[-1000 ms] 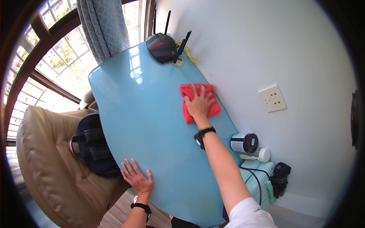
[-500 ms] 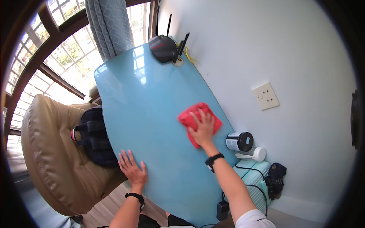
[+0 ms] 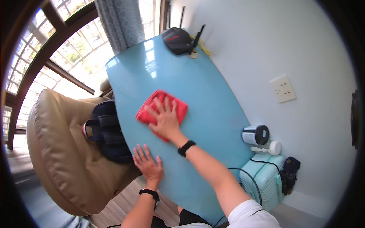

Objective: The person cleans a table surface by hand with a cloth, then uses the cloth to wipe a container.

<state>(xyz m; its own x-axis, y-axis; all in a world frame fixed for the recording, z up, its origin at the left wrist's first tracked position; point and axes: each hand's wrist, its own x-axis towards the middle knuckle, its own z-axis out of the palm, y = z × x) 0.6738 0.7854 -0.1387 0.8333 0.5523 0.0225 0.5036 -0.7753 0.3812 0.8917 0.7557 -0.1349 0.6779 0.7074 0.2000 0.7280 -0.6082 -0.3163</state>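
While pressing palm-down with the right hand (image 3: 166, 119), fingers open and spread, on a folded bright-red fabric cloth (image 3: 182, 110), resting the left hand (image 3: 150, 168) open and flat on a glossy light-blue tabletop (image 3: 207, 91), close to its left edge. Placing cloth left of the tabletop's middle, lying flat, partly hidden beneath palm and fingers, corners showing around them; fingers laid over it rather than curled round it. Keeping left hand apart from cloth, nearer the body, fingers fanned. Wearing a black band on each wrist, plus a white sleeve (image 3: 251, 216) at right. Noting at the far end a black angular router (image 3: 177, 41) with red stripe and raised antennas, beside a round cream-coloured fitting (image 3: 194, 54) and a yellow cable (image 3: 205, 49). Recording window glare on the surface, left of router. To the left, finding a padded tan armchair (image 3: 62, 152), a dark navy backpack (image 3: 109, 131) on it against the table side, and beyond, a patterned grey-blue curtain (image 3: 119, 24) before bright barred windows (image 3: 81, 53). To the right, spotting a white square socket plate (image 3: 282, 89) on a pale wall (image 3: 243, 45); below, a black-lidded cylindrical container (image 3: 250, 135), just beside a small white-capped jar (image 3: 274, 147). Under these, seeing a ribbed mint-green case (image 3: 266, 186), a black cable (image 3: 255, 181) looping across, and a dark bundled object (image 3: 292, 168) alongside, kind unclear.
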